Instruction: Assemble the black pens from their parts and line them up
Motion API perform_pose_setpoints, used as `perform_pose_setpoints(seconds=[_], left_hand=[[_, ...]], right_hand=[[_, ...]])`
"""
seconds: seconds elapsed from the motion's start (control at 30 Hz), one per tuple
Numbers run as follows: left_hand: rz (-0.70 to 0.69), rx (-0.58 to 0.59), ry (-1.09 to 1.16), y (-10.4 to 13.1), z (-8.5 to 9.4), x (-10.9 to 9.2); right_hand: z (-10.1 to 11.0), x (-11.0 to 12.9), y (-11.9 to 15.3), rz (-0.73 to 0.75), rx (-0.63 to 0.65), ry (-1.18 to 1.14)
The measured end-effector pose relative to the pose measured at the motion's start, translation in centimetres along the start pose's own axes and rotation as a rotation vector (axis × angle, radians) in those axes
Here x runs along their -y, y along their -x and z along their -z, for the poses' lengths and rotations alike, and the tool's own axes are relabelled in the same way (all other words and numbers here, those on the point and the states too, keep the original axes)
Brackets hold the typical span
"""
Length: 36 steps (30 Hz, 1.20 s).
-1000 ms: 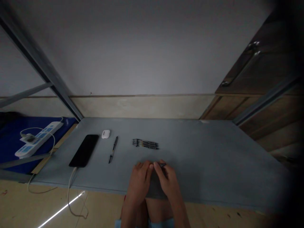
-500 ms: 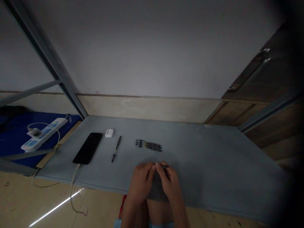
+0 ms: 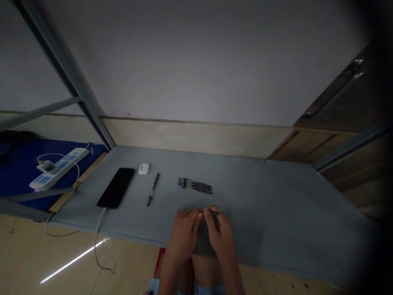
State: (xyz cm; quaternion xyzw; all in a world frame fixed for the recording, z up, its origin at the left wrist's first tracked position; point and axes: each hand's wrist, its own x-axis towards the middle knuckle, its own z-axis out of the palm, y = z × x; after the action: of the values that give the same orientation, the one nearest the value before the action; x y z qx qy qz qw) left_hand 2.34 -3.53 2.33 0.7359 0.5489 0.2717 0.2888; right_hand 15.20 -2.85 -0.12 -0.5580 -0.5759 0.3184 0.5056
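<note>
Close to the table's front edge, my left hand [image 3: 186, 229] and my right hand [image 3: 220, 231] are held with their thumbs almost meeting. The right hand's fingers are curled around a dark pen [image 3: 215, 213], of which only a little shows. My left fingers are pinched together, and whatever they grip is hidden. Beyond the hands lies a row of several dark pens [image 3: 196, 186], side by side. Another pen [image 3: 153, 189] rests alone to the left of that row.
A black phone [image 3: 116, 188] with a white cable [image 3: 97, 235] lies on the grey table [image 3: 276, 213], next to a white earphone case [image 3: 143, 169]. Farther left, a power strip [image 3: 59, 170] sits on a blue surface. Metal posts [image 3: 96, 123] and a wall border the table.
My thumbs have drawn slightly apart, and a little more of the dark pen shows in my right hand. The whole view has shifted slightly; the things on the table lie as before.
</note>
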Motion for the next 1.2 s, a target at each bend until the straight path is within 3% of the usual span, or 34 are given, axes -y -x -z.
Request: perform_pose_setpoints(seconds=[0.17,0.37,0.63,0.87,1.2], left_hand=[[-0.013,0.003,-0.028,0.1,0.0,0.1],[-0.025,-0.036,-0.014,-0.1,-0.4,-1.3],[-0.007,-0.054,-0.103,-0.3,-0.4,-1.1],[0.002,-0.052,-0.154,-0.7,-1.3,-1.6],[0.007,-0.012,-0.088,-1.0,-3.3,-2.4]], right_hand=[[0.0,-0.2,0.0,-0.077,-0.056,0.031],[0.1,0.1,-0.2,-0.226,-0.205,0.017],[-0.1,0.1,0.2,-0.063,-0.087,-0.107],[0.1,0.4,-0.3,-0.024,-0.165,0.048],[1.6,0.4,-0.2,-0.133,-0.269,0.081]])
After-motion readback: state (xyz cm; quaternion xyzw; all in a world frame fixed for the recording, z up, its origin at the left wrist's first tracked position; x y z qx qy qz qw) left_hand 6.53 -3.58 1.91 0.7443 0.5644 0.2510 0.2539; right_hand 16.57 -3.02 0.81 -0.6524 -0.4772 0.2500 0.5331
